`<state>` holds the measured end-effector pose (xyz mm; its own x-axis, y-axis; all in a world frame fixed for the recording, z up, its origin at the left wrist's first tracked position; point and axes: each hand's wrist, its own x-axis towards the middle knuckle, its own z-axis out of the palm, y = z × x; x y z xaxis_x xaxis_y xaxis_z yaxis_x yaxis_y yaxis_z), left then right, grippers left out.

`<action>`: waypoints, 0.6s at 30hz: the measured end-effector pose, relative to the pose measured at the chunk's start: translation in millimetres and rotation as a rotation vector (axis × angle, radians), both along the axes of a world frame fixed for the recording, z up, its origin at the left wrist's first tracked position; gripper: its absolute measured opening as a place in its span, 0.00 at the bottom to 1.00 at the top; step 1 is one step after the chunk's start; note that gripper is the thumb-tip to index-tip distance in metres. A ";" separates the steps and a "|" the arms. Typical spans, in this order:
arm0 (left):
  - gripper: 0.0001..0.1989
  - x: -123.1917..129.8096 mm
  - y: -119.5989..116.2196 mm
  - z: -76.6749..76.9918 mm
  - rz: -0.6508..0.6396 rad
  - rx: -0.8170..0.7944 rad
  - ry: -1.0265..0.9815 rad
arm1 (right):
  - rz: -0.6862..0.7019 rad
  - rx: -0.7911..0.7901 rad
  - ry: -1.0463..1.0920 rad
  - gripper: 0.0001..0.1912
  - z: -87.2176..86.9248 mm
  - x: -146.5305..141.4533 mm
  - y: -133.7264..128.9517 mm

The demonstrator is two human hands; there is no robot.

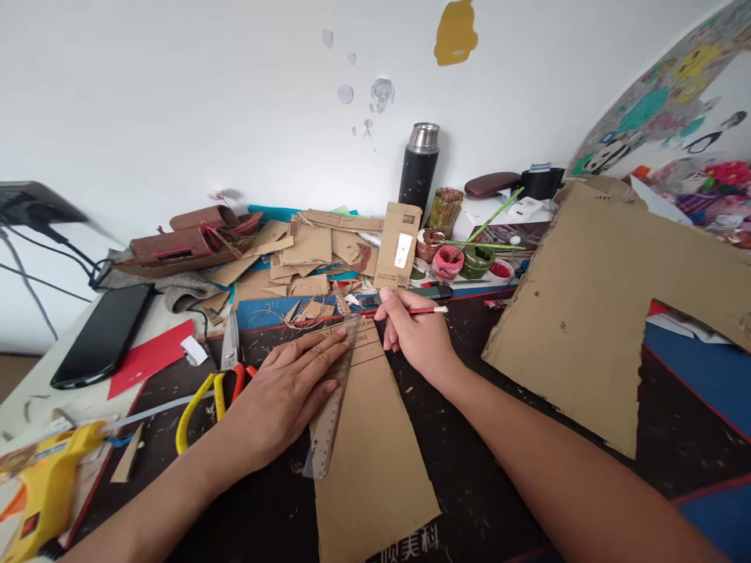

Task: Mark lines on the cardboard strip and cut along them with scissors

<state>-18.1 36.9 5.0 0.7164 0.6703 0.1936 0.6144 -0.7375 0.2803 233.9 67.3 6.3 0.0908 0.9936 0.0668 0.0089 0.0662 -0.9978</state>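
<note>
A strip of brown cardboard (pixel 375 461) lies lengthwise before me on the dark mat, with printed text and lines near its far end. Along its left side runs a clear plastic ruler (pixel 329 426). My left hand (pixel 287 383) lies flat with fingers stretched out, pressing on the ruler and the cardboard. By the strip's far end, my right hand (pixel 414 328) is closed around a thin red pencil (pixel 423 310), its white-tipped end pointing right. The pencil's tip is near the top of the ruler; whether it touches the cardboard I cannot tell.
Scissors (pixel 231 340) and yellow-handled pliers (pixel 203 403) lie left, beyond a yellow glue gun (pixel 55 477) and a phone (pixel 102 336). Cardboard scraps (pixel 308 244), paint pots (pixel 447 263) and a black flask (pixel 418 168) stand behind. A large cardboard sheet (pixel 563 320) covers the right.
</note>
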 end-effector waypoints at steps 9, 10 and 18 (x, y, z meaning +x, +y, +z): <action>0.27 -0.2 -0.5 1.0 0.004 -0.026 -0.013 | 0.004 0.010 -0.009 0.29 -1.1 0.5 -0.8; 0.27 -0.3 -0.5 0.7 0.005 -0.025 -0.012 | 0.005 0.010 -0.009 0.29 -0.8 0.3 -0.8; 0.27 -0.3 -0.5 1.5 0.008 -0.032 0.001 | 0.014 0.003 -0.007 0.30 1.9 -0.6 -0.8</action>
<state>-18.4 36.4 6.6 0.7111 0.6819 0.1711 0.6205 -0.7232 0.3033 233.2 66.5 8.2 0.0766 0.9946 0.0705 0.0149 0.0696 -0.9975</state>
